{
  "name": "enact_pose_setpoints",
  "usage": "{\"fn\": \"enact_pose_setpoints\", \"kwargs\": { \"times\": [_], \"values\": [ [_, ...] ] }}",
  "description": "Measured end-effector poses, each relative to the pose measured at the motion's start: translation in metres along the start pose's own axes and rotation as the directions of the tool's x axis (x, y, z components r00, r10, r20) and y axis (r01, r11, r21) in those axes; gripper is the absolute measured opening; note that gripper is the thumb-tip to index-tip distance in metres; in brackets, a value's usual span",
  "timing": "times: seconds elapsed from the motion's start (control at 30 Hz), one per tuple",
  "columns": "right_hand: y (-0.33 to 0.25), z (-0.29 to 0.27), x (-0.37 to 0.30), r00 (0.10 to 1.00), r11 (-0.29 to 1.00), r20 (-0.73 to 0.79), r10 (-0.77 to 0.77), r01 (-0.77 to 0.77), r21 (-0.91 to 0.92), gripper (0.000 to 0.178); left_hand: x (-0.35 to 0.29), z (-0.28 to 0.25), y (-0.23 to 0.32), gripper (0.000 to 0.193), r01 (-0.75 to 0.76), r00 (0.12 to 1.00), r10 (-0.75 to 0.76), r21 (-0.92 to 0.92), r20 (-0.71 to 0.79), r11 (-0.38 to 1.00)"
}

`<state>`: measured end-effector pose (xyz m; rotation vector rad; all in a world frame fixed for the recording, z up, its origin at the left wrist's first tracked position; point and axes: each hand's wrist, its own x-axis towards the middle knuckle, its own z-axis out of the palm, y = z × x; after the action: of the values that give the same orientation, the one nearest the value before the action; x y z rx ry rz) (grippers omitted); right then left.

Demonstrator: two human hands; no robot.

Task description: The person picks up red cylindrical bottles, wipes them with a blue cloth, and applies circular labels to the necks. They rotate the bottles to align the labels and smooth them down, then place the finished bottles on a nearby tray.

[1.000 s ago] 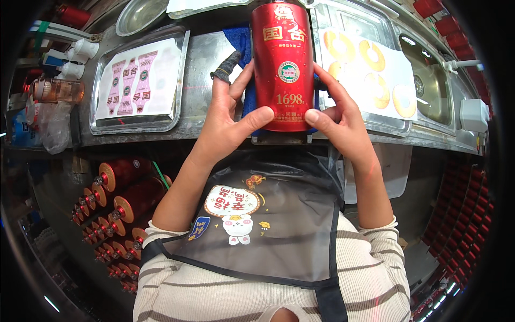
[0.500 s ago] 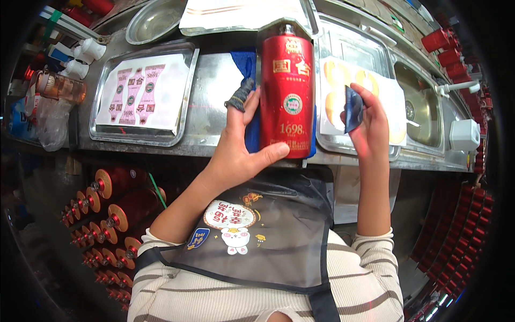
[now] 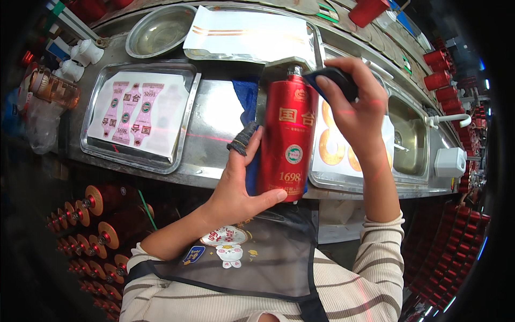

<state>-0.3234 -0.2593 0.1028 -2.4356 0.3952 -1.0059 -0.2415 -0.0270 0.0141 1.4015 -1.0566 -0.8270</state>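
Observation:
A glossy red bottle (image 3: 287, 145) with gold lettering and a small green-white round mark lies on a blue cloth (image 3: 245, 99) on the steel counter, its neck pointing away from me. My left hand (image 3: 233, 188) steadies it, thumb over the lower front and fingers along the left side. A dark wrap (image 3: 244, 140) covers one fingertip of that hand. My right hand (image 3: 359, 104) is closed on a dark, flat scraper-like piece (image 3: 341, 81), beside the bottle's shoulder near the neck. Whether the piece touches the bottle cannot be made out.
To the left, a metal tray (image 3: 185, 126) holds a sheet of pink decals (image 3: 142, 110). Behind are a steel bowl (image 3: 161, 32) and a tray with striped white sheets (image 3: 244, 32). Gold-patterned sheets (image 3: 327, 145) and a sink (image 3: 410, 134) lie right. Red bottles (image 3: 107, 201) are racked below.
My right hand has moved from right of the bottle up and inward to its shoulder with the dark piece. The left hand stays on the bottle. The whole view has shifted.

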Motion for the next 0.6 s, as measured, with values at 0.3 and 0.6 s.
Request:
{"fn": "enact_pose_setpoints", "kwargs": {
  "times": [0.3, 0.6],
  "values": [
    [-0.008, 0.026, 0.021, 0.944, 0.961, 0.185, -0.275, 0.274, 0.028, 0.021, 0.001, 0.0, -0.002, 0.112, 0.074, 0.997, -0.074, -0.135, 0.008, 0.988],
    [-0.034, 0.015, -0.071, 0.98, 0.953, 0.009, 0.198, -0.195, 0.233, 0.022, -0.002, -0.002, -0.001, 0.11, -0.004, 1.0, 0.004, -0.03, -0.007, 1.0]
  ]
}}
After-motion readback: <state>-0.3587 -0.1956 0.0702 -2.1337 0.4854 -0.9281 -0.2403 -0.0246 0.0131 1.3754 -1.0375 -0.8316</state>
